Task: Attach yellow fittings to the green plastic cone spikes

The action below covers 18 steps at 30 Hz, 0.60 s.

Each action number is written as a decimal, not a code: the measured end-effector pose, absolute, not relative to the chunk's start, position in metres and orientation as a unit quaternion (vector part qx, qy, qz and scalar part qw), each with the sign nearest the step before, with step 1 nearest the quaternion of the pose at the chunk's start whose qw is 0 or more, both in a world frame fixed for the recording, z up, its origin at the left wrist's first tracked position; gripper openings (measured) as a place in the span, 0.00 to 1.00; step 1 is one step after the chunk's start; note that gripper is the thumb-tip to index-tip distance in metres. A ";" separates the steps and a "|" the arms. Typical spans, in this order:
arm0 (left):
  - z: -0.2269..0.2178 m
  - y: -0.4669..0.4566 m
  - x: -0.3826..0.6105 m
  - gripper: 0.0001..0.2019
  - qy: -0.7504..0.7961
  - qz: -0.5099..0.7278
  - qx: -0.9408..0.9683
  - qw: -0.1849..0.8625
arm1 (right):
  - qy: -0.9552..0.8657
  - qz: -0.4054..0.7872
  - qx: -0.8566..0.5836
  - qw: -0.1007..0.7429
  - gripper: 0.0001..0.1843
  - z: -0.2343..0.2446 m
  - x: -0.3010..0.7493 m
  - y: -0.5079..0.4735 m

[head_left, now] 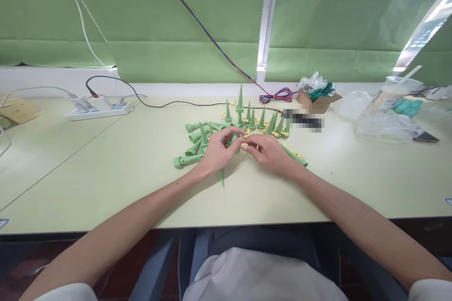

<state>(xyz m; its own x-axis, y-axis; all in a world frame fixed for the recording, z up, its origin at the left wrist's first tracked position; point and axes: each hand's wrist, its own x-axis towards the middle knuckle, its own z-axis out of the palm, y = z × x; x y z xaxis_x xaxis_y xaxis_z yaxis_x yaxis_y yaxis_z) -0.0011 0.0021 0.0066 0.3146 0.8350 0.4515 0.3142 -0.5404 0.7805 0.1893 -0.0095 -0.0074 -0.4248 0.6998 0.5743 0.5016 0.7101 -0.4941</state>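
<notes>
My left hand (218,149) is closed around a green plastic plant-watering spike (234,138), whose upper part shows between thumb and fingers. A tapered green tip (221,178) points toward me from beneath that hand; whether it belongs to the held spike I cannot tell. Close by on the right, my right hand (267,151) pinches at the held spike with thumb and fingertips together; what lies between them is too small to make out. Behind both hands several green cone spikes (262,119) stand upright among small yellow valve pieces (275,134). Green tubular spikes (187,161) lie to the left.
A white power strip (100,111) sits back left, its black cable (169,104) running behind the spikes. Back right are a cardboard box (314,102) with plastic and green material, a coiled red-blue wire (278,96), plastic bags (384,126) and a drink cup (391,94).
</notes>
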 end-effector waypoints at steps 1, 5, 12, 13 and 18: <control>0.007 0.002 -0.001 0.07 0.380 0.447 0.753 0.298 | -0.833 0.126 -0.361 0.400 0.10 -0.007 0.189 -0.010; 0.008 0.003 0.000 0.07 0.385 0.453 0.741 0.314 | -0.827 0.127 -0.359 0.414 0.08 -0.006 0.188 -0.010; 0.009 0.002 0.000 0.08 0.388 0.451 0.730 0.338 | -0.825 0.125 -0.354 0.422 0.09 -0.008 0.189 -0.009; 0.008 0.002 0.000 0.08 0.387 0.450 0.731 0.336 | -0.826 0.125 -0.353 0.422 0.09 -0.009 0.189 -0.009; 0.005 0.004 0.000 0.07 0.386 0.446 0.744 0.313 | -0.830 0.128 -0.348 0.416 0.09 -0.010 0.191 -0.008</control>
<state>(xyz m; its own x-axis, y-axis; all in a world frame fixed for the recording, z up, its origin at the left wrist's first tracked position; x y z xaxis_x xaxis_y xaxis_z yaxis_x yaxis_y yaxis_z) -0.0001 0.0039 0.0052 0.3043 0.8540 0.4221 0.2953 -0.5058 0.8105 0.1908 -0.0081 -0.0101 -0.4107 0.6849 0.6018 0.4722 0.7244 -0.5022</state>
